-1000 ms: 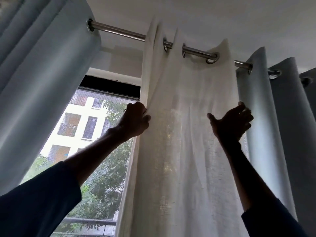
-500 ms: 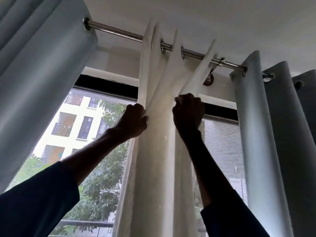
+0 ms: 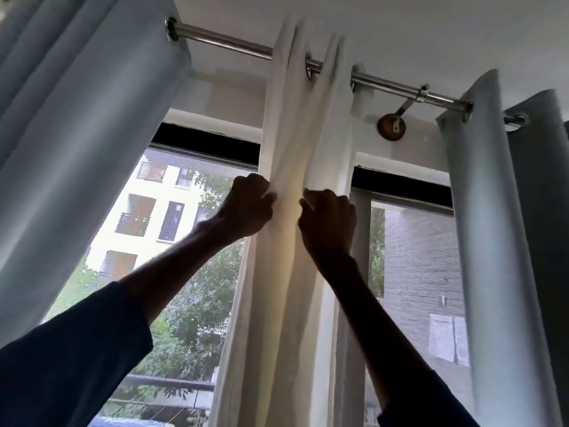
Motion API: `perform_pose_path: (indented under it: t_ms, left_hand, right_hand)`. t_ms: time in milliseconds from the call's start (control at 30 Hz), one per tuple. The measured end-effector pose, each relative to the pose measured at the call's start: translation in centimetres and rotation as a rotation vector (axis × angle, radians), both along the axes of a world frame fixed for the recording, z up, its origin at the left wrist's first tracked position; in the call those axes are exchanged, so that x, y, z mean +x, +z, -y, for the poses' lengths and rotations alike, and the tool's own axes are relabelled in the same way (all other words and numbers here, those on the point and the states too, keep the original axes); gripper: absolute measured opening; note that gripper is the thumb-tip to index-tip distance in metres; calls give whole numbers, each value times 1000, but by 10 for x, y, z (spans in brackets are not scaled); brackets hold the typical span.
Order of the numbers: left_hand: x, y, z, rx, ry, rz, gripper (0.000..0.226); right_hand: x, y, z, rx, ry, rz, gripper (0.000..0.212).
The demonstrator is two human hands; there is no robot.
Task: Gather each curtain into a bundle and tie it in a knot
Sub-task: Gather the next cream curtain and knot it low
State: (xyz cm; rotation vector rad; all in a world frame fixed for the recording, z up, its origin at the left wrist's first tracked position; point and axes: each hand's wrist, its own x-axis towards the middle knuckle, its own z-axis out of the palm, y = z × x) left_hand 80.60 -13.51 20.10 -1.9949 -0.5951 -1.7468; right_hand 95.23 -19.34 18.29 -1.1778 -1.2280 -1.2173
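**Both hands clutch the gathered cream curtain**

The left hand (image 3: 246,208) is raised in front of the window, its fingers curled tight into the left-hand folds of the thin cream-white fabric curtain (image 3: 295,134). The right hand (image 3: 328,223) is level with it and close beside it, fingers likewise curled and bunching the curtain's right-hand folds. Neither hand is open; each has a fistful of cloth. Only a narrow strip of fabric shows between the two fists, and the hands do not touch each other.

The curtain hangs from the shiny round metal curtain rod (image 3: 221,44) by its eyelets, directly above and beyond the hands. Its pleats run down from the rod and draw together where the hands grip, so the cloth forms a narrow column. Below the hands it falls straight down between the two forearms and out of the bottom of the view. No knot is in it.

Dark blue sleeves (image 3: 70,359) cover the arms from the elbows back. A wide pale blue-grey curtain (image 3: 77,118) hangs on the rod to the left, well apart from the hands, and a second pale blue-grey curtain (image 3: 492,211) hangs to the right. A round brown wall bracket (image 3: 391,127) carries the rod between the cream curtain and the right one. Through the glass stand a pale building (image 3: 147,217) and a green leafy tree (image 3: 197,318).
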Motion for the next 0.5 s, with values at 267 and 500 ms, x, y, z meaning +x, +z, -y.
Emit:
perform_pose_path:
  t_ms: [267,500]
  left_hand:
    - [19,-8,17,76,-32,-51,48]
    - [28,-10,22,30,-83,4,48]
  right_hand:
    - [-1,-26,14,93,81,25,4]
    - [-11,-42,11,40,95,52,15]
